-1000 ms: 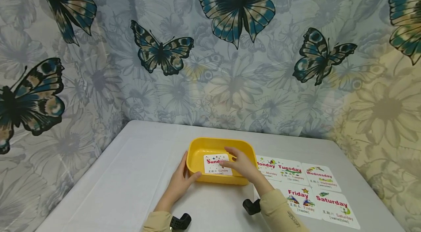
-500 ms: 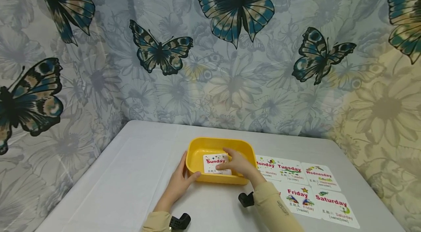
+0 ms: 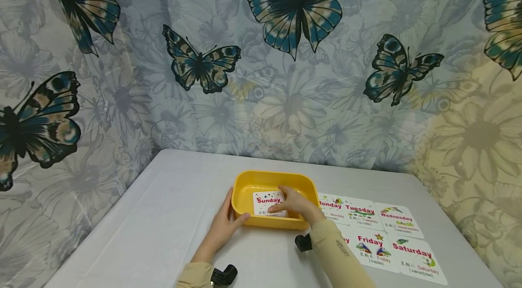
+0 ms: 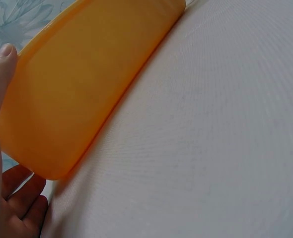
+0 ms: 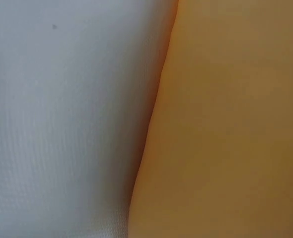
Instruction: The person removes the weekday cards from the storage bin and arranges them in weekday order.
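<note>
A yellow plastic bin [image 3: 248, 183] stands on the white table, and inside it lies a white card [image 3: 260, 206] printed "Sunday". My left hand [image 3: 222, 229] grips the bin's near left corner; in the left wrist view the thumb [image 4: 5, 62] is at the rim and the fingers [image 4: 30, 196] bend round the end wall. Over the bin's right front part reaches my right hand [image 3: 296, 204], thumb and index finger spread apart, the thumb overlapping the card's right part. Its other fingers are hidden. The right wrist view shows only the bin's outer wall [image 5: 226, 124] and white cloth.
Right of the bin, day cards lie in two rows: Monday [image 3: 331, 206], Tuesday [image 3: 360, 212], Wednesday [image 3: 396, 220], Friday [image 3: 370, 249] and Saturday [image 3: 416, 256], with another partly under the right sleeve [image 3: 338, 251]. Butterfly-print cloth [image 3: 285, 120] hangs behind the table [image 3: 163, 215].
My right hand and forearm have shifted slightly left and inward, the thumb moving further over the Sunday card. The left hand and the bin have stayed put.
</note>
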Demonstrator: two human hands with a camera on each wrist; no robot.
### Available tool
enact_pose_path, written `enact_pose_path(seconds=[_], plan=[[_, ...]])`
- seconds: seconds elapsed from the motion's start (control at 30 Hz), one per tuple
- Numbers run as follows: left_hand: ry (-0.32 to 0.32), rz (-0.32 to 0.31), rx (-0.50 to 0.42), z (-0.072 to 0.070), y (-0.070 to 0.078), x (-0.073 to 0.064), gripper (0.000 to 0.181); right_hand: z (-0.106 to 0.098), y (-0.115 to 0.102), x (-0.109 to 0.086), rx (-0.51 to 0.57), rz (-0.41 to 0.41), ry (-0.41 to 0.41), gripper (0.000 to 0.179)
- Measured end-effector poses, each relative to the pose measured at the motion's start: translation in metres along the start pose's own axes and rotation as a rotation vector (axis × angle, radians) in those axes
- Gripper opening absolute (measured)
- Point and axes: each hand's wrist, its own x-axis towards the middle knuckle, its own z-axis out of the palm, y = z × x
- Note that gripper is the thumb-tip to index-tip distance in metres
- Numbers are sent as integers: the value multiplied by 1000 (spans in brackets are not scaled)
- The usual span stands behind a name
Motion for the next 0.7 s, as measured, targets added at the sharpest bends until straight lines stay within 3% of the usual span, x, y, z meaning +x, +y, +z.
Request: enact_pose_path(seconds=[0.7], plan=[[1, 2, 3, 0, 1, -1, 92, 3, 8, 16, -266, -37, 52, 89]])
